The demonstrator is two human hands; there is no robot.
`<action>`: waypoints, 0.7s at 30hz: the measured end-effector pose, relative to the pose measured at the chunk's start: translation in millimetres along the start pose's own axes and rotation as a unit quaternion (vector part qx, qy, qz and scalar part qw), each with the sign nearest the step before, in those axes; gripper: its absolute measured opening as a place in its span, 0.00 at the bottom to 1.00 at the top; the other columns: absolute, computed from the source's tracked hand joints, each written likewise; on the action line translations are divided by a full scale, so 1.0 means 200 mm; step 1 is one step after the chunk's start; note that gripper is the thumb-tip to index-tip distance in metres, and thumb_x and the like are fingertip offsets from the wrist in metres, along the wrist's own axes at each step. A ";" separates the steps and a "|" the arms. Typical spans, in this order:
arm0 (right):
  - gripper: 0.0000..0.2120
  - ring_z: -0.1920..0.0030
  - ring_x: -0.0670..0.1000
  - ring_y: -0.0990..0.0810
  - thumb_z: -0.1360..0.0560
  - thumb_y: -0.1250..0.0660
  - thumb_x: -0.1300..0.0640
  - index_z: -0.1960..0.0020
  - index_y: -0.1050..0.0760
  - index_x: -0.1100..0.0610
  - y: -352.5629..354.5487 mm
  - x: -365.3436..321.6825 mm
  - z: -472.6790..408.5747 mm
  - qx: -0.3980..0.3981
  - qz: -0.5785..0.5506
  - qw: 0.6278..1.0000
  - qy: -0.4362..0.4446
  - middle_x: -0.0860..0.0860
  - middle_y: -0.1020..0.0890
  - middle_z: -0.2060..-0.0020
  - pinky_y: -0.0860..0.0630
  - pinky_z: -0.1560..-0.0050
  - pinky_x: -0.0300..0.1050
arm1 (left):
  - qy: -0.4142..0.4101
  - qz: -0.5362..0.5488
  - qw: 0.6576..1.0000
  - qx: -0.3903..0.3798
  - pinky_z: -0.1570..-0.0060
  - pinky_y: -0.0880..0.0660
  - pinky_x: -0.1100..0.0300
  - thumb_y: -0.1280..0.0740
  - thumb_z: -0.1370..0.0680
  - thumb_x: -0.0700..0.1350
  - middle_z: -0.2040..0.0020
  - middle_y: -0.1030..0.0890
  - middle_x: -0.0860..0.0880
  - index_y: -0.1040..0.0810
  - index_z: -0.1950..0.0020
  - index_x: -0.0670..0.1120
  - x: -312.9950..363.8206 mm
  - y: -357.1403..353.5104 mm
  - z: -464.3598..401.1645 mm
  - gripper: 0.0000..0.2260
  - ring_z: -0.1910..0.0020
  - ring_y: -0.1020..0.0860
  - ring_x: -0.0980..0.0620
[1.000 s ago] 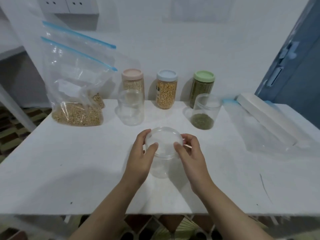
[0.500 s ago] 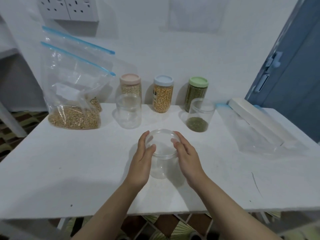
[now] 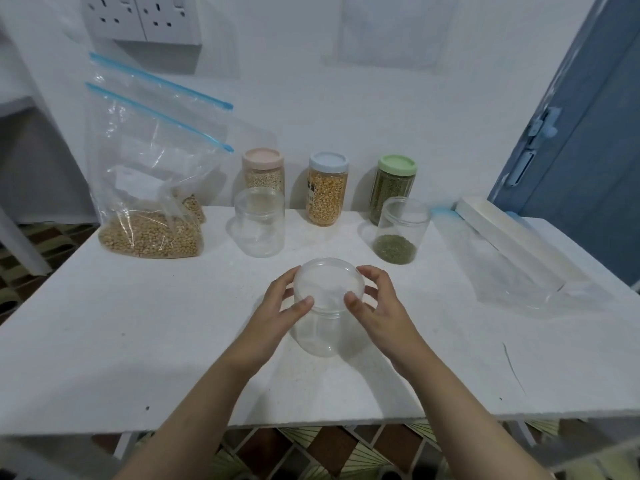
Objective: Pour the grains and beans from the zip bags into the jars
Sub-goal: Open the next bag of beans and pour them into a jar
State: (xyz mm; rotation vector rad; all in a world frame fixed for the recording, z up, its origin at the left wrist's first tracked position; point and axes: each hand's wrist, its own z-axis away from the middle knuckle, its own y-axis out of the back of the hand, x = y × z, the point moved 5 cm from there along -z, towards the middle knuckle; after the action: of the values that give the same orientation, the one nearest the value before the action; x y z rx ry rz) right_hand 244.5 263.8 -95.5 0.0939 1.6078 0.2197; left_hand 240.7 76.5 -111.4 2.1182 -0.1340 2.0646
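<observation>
An empty clear plastic jar (image 3: 320, 336) with a clear lid stands on the white table (image 3: 138, 341) in front of me. My left hand (image 3: 277, 313) and my right hand (image 3: 377, 308) both curl round its lid rim from either side. Two zip bags with blue seals stand at the back left; the front zip bag (image 3: 149, 202) holds beige beans. A second lidded empty clear jar (image 3: 259, 226) and an open clear jar (image 3: 401, 230) with a little green grain stand further back.
Three filled jars line the wall: a pink-lidded jar (image 3: 263, 173), a blue-lidded jar (image 3: 327, 188) of yellow corn, a green-lidded jar (image 3: 393, 185). An empty flat zip bag (image 3: 502, 271) and a white box (image 3: 512, 233) lie at right. A blue door (image 3: 588, 150) stands beyond.
Both hands have shifted their fingers round the lid of the near jar, which stays in place. The camera has tilted a little, showing more of the wall sockets.
</observation>
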 end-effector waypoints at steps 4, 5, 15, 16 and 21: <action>0.30 0.38 0.38 0.25 0.30 0.29 0.40 0.31 0.35 0.40 -0.01 0.00 0.02 -0.013 -0.026 0.999 0.015 0.41 0.25 0.37 0.25 0.44 0.31 | -0.024 -0.008 1.000 -0.005 0.46 0.27 0.72 0.32 0.24 0.55 0.32 0.29 0.63 0.35 0.27 0.59 0.01 -0.02 0.03 0.26 0.34 0.31 0.69; 0.28 0.38 0.39 0.24 0.29 0.31 0.41 0.31 0.34 0.41 0.00 0.01 0.01 -0.011 -0.028 0.999 0.017 0.41 0.24 0.38 0.25 0.44 0.32 | -0.028 -0.012 1.000 -0.005 0.46 0.27 0.73 0.33 0.25 0.54 0.31 0.29 0.64 0.35 0.27 0.59 0.01 -0.02 0.04 0.27 0.35 0.31 0.71; 0.24 0.39 0.36 0.25 0.28 0.34 0.32 0.34 0.33 0.36 -0.01 0.02 0.02 -0.022 0.001 0.999 0.032 0.33 0.26 0.38 0.24 0.42 0.36 | -0.055 0.006 0.998 0.009 0.40 0.23 0.59 0.26 0.36 0.69 0.33 0.26 0.63 0.32 0.29 0.59 -0.02 0.00 0.03 0.39 0.34 0.27 0.61; 0.27 0.40 0.35 0.25 0.30 0.30 0.34 0.34 0.34 0.37 -0.01 0.02 0.02 -0.025 0.009 0.999 0.036 0.34 0.27 0.38 0.23 0.44 0.34 | -0.058 0.002 0.998 0.008 0.41 0.23 0.58 0.25 0.35 0.68 0.34 0.26 0.63 0.31 0.29 0.58 -0.02 0.00 0.03 0.38 0.34 0.26 0.61; 0.23 0.42 0.42 0.23 0.27 0.30 0.43 0.36 0.35 0.44 0.02 0.04 0.02 0.019 -0.011 0.998 0.058 0.45 0.23 0.41 0.24 0.48 0.38 | -0.058 -0.040 0.997 0.003 0.38 0.24 0.57 0.26 0.33 0.62 0.32 0.27 0.62 0.34 0.29 0.60 -0.02 0.03 0.01 0.34 0.34 0.25 0.58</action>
State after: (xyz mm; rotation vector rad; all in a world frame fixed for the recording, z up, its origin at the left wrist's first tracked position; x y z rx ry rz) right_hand 247.5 269.2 -103.7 0.0928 1.7281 0.1803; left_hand 242.3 69.9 -114.6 2.2106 -0.0563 1.9001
